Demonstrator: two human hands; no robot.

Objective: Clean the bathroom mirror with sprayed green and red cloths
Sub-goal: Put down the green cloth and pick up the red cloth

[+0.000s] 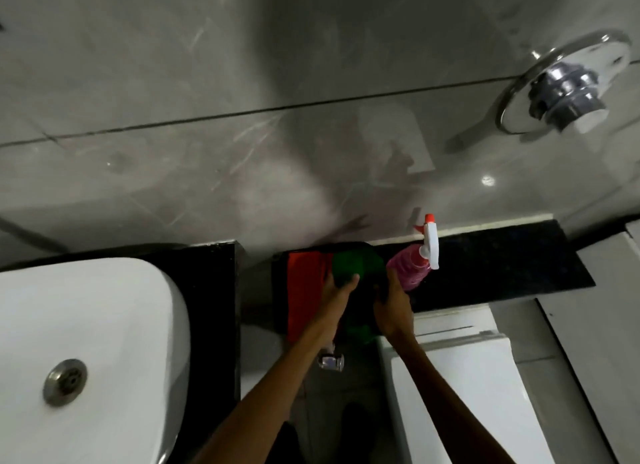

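A green cloth lies over the edge of a black ledge, hanging down in front. Beside it on the left lies a red cloth, also draped over the edge. My left hand grips the green cloth's left side with the thumb on top. My right hand holds its right side. A spray bottle with pink liquid, a white trigger and a red nozzle stands just right of my right hand. No mirror is in view.
A white washbasin with a metal drain sits at the lower left on a black counter. A white toilet cistern and lid lie below the ledge. A chrome flush button sticks out of the grey tiled wall.
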